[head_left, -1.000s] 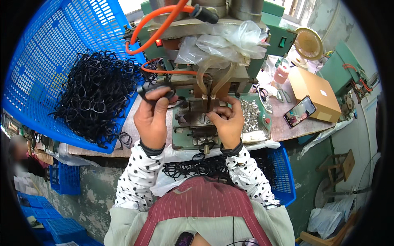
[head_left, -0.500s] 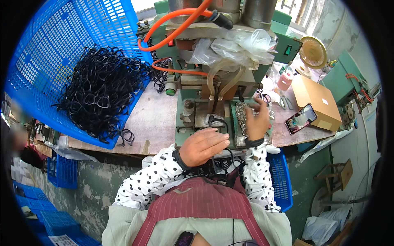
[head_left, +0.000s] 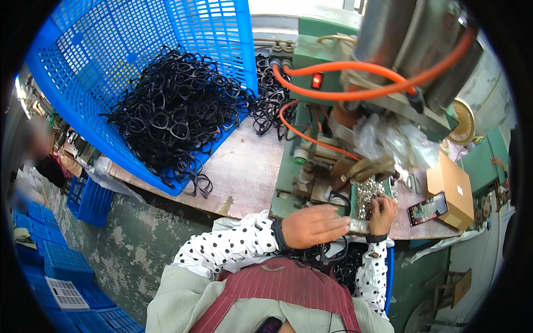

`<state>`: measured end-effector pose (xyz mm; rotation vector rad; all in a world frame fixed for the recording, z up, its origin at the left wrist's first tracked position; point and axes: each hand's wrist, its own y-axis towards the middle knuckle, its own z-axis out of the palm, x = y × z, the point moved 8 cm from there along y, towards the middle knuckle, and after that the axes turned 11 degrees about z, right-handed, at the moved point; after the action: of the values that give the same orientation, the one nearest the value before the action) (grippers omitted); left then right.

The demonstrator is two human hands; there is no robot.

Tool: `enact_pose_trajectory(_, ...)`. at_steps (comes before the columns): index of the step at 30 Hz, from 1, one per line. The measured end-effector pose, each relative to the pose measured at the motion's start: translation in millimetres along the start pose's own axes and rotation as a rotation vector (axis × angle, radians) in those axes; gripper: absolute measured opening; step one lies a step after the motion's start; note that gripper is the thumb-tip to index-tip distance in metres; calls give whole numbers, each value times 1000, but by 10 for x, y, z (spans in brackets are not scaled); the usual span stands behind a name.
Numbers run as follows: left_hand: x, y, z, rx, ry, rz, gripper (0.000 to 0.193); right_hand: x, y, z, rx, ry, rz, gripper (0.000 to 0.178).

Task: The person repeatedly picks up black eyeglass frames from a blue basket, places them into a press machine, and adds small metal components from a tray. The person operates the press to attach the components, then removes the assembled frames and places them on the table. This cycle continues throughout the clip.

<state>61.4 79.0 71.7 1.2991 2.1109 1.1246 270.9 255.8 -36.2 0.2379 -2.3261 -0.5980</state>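
My left hand is in front of the green press, fingers together over a black eyeglass frame. One loop of the frame shows above the fingers by the press; another dark loop shows below the hand. My thumb is hidden. My right hand reaches into a tray of small shiny metal pieces at the press's right side. Its fingertips are bent together among the pieces; whatever they pinch is too small to make out.
A tilted blue basket heaped with black eyeglass frames stands at left. Orange hoses and plastic wrapping hang on the press. At right are a phone, a cardboard box and scissors.
The view has turned left, shifting everything toward the right. My right hand has come down into the metal pieces, its fingers closing. My left hand stays by the press with the eyeglass frame.
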Motion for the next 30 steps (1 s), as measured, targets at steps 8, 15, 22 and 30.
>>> enact_pose_trajectory(8,1756,-1483,-445,-83,592,-692,34,-150,-78,-39,-44,-55,161,9)
enact_pose_trajectory(15,3732,-2352,-192,197,681,-1146,44,28,-142,-101,-164,102,139,23)
enact_pose_trajectory(22,3603,-2200,-90,465,373,-1272,40,-131,-202,-118,-154,-197,134,22)
enact_pose_trajectory(30,2433,-2302,-323,566,252,-999,37,-37,12,-32,-61,-59,100,5)
